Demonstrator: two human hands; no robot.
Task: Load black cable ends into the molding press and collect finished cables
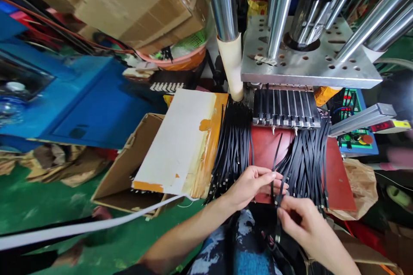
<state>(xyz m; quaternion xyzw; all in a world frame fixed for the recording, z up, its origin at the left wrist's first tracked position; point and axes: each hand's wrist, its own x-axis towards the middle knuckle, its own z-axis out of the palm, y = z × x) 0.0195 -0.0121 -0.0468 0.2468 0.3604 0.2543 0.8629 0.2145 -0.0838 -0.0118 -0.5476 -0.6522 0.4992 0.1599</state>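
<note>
My left hand (250, 184) pinches a black flat cable (280, 161) between thumb and fingers, near the front edge of a red board. Just below and to the right, my right hand (300, 219) is closed on the lower part of that cable, close to its metal-tipped end. A dense bundle of similar black cables (308, 163) lies right beside the hands, on the red board (342, 176). Another bundle (234, 146) hangs to the left. Behind them, a metal mould (285, 109) holds several black strips in parallel slots.
A press plate (309, 79) with steel columns stands over the mould. At left, a white board (177, 137) rests across an open cardboard box (125, 184), near a blue cabinet (93, 99). A control box with buttons (359, 139) sits at right. Another person's hand (69, 253) shows at lower left.
</note>
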